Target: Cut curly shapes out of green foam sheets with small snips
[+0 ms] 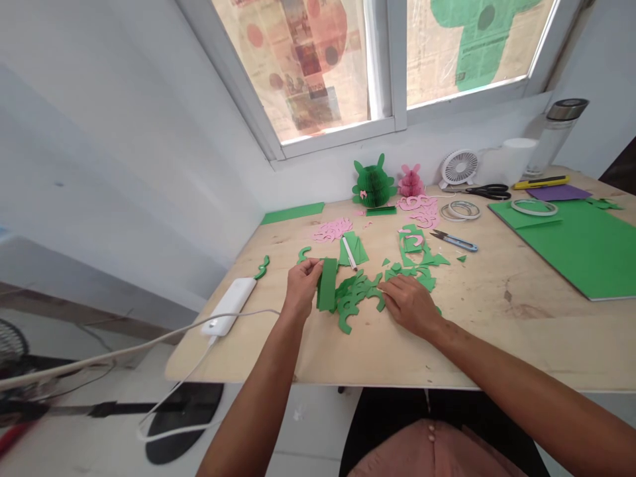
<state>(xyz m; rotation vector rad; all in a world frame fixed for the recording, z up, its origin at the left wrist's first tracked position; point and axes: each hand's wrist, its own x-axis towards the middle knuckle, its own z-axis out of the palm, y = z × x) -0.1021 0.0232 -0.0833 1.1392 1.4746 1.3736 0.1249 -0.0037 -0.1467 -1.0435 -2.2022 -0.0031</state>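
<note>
My left hand (301, 286) is closed on a folded green paper stack (327, 285), holding it upright on the wooden table (497, 331). My right hand (408, 303) rests palm down, fingers pinched at the edge of a pile of green paper cut-outs (356, 298) lying between the two hands. More green scraps (415, 255) lie just behind my right hand.
A white power bank (229, 305) with a cable sits at the table's left edge. Pink cut-outs (332, 230), thread snips (454, 240), tape rings (462, 210), black scissors (489, 192), green sheets (581, 245), a small fan (459, 169) and two honeycomb paper figures (373, 182) stand further back.
</note>
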